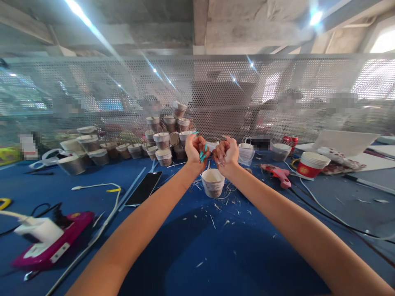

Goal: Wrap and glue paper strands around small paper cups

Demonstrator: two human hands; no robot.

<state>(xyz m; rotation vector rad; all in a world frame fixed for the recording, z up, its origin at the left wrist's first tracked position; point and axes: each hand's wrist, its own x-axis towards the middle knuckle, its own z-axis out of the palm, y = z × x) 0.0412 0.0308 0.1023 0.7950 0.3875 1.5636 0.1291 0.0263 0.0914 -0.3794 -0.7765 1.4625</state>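
Note:
My left hand [196, 150], with long turquoise nails, is raised over the middle of the table with its fingers curled in. Close beside it, my right hand [227, 152] mirrors it, fingers also bent inward. A whitish piece [212, 145] shows in the gap between the two hands; whether they grip it or it lies behind them I cannot tell. Just below the hands stands a small pot-like cup [213, 188], upright, with a pale rim and a rough grey-white band. Thin white scraps [226, 201] lie around it on the blue table [191, 242].
Similar cups [162, 142] are stacked behind, left of centre, with more [74, 164] farther left. A phone [144, 189] and a magenta power strip [52, 242] lie left. Rightward are a pink glue gun [279, 176], paper cups [311, 165] and cables. A perforated metal screen [123, 90] stands behind.

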